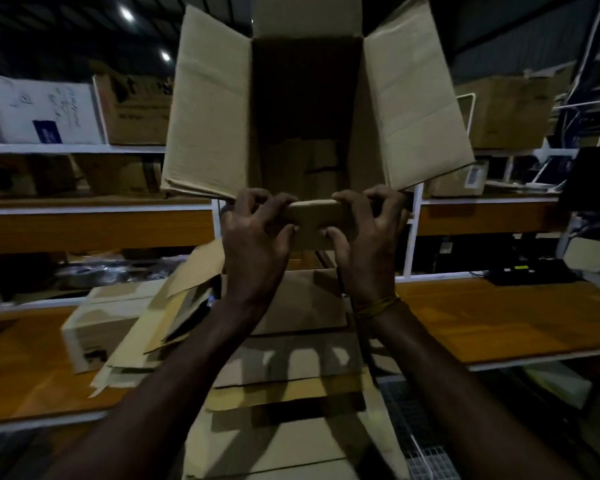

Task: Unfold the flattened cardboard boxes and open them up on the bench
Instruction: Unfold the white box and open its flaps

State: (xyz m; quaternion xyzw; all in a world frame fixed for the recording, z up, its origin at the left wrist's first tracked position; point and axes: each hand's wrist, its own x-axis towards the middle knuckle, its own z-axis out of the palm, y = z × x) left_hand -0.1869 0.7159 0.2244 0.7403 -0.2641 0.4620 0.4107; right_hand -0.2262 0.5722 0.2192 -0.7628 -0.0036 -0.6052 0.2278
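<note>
An opened cardboard box point(305, 109) is held up above the desk point(499, 323), its open end turned toward the camera, side flaps spread out left and right. The near flap point(314, 221) is folded down and gripped by both hands. Left hand point(257, 233): fingers point(257, 199) curled over the flap's folded edge, thumb pressed on its near face. Right hand point(368, 230): fingers point(378, 197) likewise hooked over the edge, thumb on the near face; a thread band point(378, 304) is worn at the wrist. Flattened boxes point(291, 382) are stacked below on the desk, more flat cardboard point(160, 320) leaning over a small carton point(94, 327) at left. Shelves point(84, 209) of cartons are seen behind.
</note>
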